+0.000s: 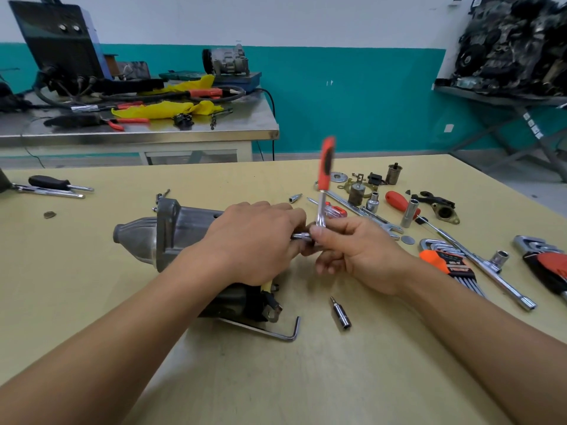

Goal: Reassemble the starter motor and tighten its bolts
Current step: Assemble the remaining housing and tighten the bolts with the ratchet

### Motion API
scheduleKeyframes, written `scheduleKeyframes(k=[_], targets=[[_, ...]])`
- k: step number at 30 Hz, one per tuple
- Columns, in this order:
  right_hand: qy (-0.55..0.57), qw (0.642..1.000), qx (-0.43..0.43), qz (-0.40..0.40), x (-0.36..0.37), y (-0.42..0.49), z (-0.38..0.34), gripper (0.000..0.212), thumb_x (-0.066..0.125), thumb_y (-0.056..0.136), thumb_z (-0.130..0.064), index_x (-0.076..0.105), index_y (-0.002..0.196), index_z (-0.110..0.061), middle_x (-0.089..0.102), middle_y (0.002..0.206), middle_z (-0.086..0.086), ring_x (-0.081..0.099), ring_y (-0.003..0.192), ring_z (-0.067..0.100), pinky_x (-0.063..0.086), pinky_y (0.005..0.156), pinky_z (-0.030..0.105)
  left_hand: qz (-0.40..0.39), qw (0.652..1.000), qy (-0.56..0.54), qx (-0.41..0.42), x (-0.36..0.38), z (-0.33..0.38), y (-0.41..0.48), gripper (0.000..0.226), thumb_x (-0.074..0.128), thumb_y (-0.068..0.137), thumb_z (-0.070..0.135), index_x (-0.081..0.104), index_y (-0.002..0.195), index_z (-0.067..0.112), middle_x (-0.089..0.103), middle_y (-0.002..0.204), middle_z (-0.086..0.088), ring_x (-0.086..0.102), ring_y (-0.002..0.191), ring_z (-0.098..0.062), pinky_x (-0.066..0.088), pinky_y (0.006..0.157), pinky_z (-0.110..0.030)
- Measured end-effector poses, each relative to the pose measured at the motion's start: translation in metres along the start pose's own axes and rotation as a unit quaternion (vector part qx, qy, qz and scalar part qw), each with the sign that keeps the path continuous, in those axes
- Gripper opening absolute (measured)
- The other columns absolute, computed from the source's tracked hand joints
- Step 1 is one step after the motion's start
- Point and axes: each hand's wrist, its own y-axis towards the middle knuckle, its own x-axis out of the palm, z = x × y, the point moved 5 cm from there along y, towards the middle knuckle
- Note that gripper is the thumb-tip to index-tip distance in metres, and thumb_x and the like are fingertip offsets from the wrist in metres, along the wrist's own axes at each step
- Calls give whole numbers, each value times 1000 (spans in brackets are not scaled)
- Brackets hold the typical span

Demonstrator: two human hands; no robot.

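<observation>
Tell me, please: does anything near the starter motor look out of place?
Yes. A hex key lies partly under the starter motor, so the motor may rest unevenly on it. A loose socket lies alone in front, apart from the other tools.

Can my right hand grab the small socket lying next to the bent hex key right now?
Probably not straight away. The small socket lies on open table near the right hand, nothing between, but that hand grips the ratchet.
</observation>
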Motion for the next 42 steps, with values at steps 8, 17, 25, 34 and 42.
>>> scheduleKeyframes(k=[8, 17, 25, 34, 42], targets=[[29, 999, -28, -6, -1, 0, 3, 33, 73, 73, -17, 72, 104, -8, 74, 89, 7, 66, 70, 16, 50, 56, 22, -38, 999, 3, -16, 0, 0, 4, 32, 23, 104, 50, 47, 88, 35, 56, 99, 9, 53, 89, -18, 40, 75, -38], [10, 999, 31, 4, 4, 5, 3, 35, 64, 80, -44, 71, 81, -10, 69, 69, 13, 61, 50, 18, 47, 45, 20, -1, 1000, 2, -5, 2, -1, 1, 24, 33, 100, 57, 44, 100, 35, 57, 102, 12, 49, 88, -16, 31, 74, -36], [15, 998, -53, -21, -1, -3, 6, 36, 72, 76, -17, 68, 108, -2, 67, 91, 12, 65, 77, 19, 55, 63, 29, -8, 1000, 1, -21, 0, -1, 3, 33, 26, 104, 49, 50, 88, 33, 56, 99, 10, 53, 88, -18, 40, 71, -37], [20, 999, 25, 3, 6, 6, 4, 29, 62, 85, -36, 69, 89, -8, 69, 71, 9, 64, 56, 17, 49, 50, 21, -9, 1000, -8, -1, -1, 2, 1, 20, 30, 103, 50, 40, 92, 37, 55, 98, 13, 54, 92, -17, 36, 73, -36], [34, 999, -35, 16, -2, -1, 6, 37, 71, 76, -20, 69, 110, -7, 74, 88, 9, 71, 77, 22, 55, 69, 31, -9, 1000, 8, -14, 2, -1, 1, 29, 31, 100, 56, 46, 96, 31, 57, 100, 9, 48, 86, -17, 34, 74, -37]])
